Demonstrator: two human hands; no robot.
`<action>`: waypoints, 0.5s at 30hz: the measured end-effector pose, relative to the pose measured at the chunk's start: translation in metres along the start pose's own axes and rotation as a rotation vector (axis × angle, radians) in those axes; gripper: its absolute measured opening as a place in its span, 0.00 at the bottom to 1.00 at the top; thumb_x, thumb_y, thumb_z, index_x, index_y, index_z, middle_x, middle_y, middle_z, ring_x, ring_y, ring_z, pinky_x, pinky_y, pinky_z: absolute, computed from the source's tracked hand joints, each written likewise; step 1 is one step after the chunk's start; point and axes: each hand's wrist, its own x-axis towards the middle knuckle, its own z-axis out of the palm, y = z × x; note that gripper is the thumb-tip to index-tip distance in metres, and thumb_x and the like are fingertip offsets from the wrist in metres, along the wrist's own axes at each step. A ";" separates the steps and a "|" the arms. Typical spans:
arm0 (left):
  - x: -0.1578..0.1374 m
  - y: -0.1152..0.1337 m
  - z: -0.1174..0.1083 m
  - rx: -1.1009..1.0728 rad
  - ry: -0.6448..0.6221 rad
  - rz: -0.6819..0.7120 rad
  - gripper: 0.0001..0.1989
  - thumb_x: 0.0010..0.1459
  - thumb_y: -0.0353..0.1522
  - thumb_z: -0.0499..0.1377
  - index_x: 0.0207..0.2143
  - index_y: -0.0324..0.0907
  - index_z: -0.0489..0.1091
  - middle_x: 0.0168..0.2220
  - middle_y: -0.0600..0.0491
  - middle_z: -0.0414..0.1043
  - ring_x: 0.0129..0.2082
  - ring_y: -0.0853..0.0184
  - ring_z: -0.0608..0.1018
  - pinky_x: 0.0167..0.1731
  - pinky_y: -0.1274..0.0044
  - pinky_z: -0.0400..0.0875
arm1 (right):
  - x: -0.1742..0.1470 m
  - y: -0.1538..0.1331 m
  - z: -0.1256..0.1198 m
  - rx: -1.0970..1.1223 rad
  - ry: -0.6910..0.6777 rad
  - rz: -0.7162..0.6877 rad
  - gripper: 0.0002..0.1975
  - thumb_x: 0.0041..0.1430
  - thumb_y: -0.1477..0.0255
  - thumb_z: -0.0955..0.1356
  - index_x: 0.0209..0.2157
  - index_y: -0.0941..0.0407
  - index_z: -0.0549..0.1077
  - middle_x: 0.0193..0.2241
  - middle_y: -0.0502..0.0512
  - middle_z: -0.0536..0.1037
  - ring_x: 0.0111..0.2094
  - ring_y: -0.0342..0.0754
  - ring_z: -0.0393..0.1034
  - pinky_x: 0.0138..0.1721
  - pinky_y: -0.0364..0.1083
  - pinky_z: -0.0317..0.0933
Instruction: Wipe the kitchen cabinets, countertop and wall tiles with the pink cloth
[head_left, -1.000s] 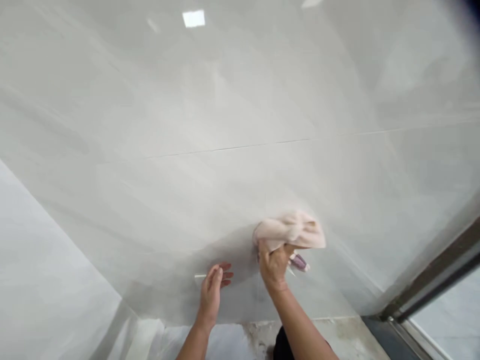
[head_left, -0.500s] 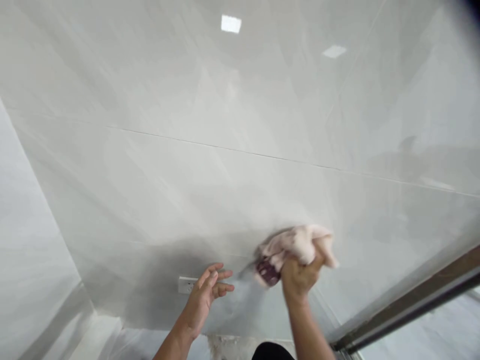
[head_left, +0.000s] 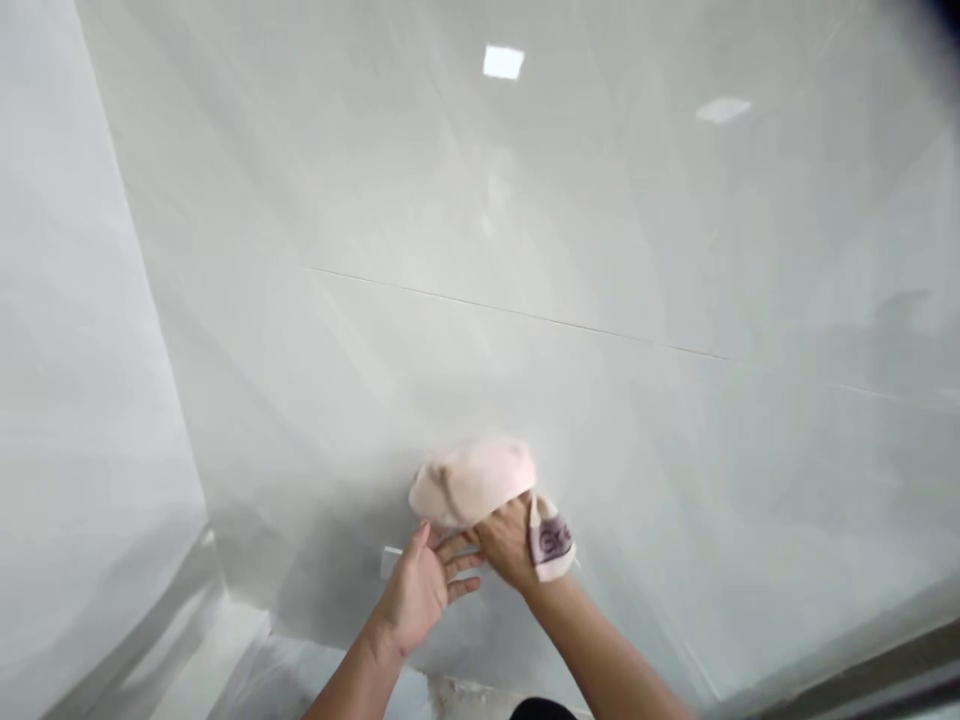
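- Cloth (head_left: 472, 480): soft, matt pale-pink fabric, with a purple printed label at its 4 o'clock corner.
- Wall tiles (head_left: 525, 220): glossy, smooth, light-grey ceramic, mirroring ceiling lights at 12 o'clock.
- Socket plate (head_left: 390, 560): smooth white plastic.

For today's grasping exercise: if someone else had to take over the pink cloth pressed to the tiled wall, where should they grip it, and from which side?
Probably the bunched upper bulge of the pink cloth, from above: the right hand grips its lower edge, the left hand crowds the lower left, and the wall backs it.

Walls: glossy pale grey tile wall (head_left: 570, 250), thin grout line (head_left: 525, 315), corner at left. Ceiling-light reflections (head_left: 503, 62). White socket plate (head_left: 390, 560) low down. Floor strip (head_left: 247, 670) below.
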 end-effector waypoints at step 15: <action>-0.002 0.002 -0.007 -0.004 0.019 0.014 0.37 0.58 0.60 0.51 0.54 0.40 0.62 0.57 0.35 0.70 0.42 0.53 0.82 0.45 0.66 0.67 | 0.125 -0.043 -0.037 -0.211 0.292 -0.319 0.33 0.60 0.52 0.67 0.62 0.53 0.69 0.60 0.66 0.68 0.64 0.76 0.54 0.58 0.74 0.53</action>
